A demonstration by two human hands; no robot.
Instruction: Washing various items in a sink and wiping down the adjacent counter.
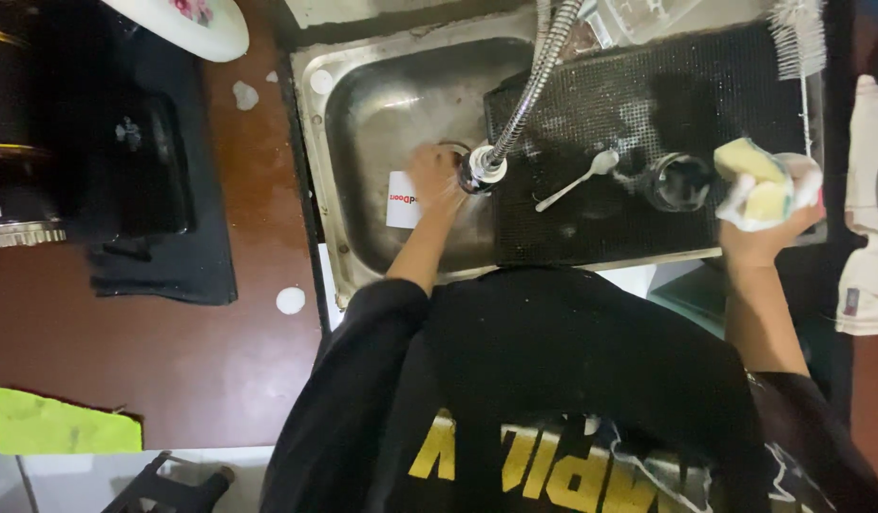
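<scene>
My left hand (435, 179) reaches down into the steel sink (363, 104), fingers on a white card-like piece (399, 201) near the drain. The flexible metal faucet hose (529, 90) hangs just right of that hand, its head close to my fingers. My right hand (767, 223) is raised at the right and grips a soapy yellow sponge (754, 176) with white foam. On the black draining mat (639, 114) over the sink's right half lie a metal spoon (580, 179) and a clear glass (681, 182).
A brown countertop (249, 323) stretches left of the sink, with a black cloth (163, 256), a dark appliance (40, 123) and a white floral dish (187, 24). A bottle brush (800, 47) hangs at top right. A white cloth (867, 218) lies at the right edge.
</scene>
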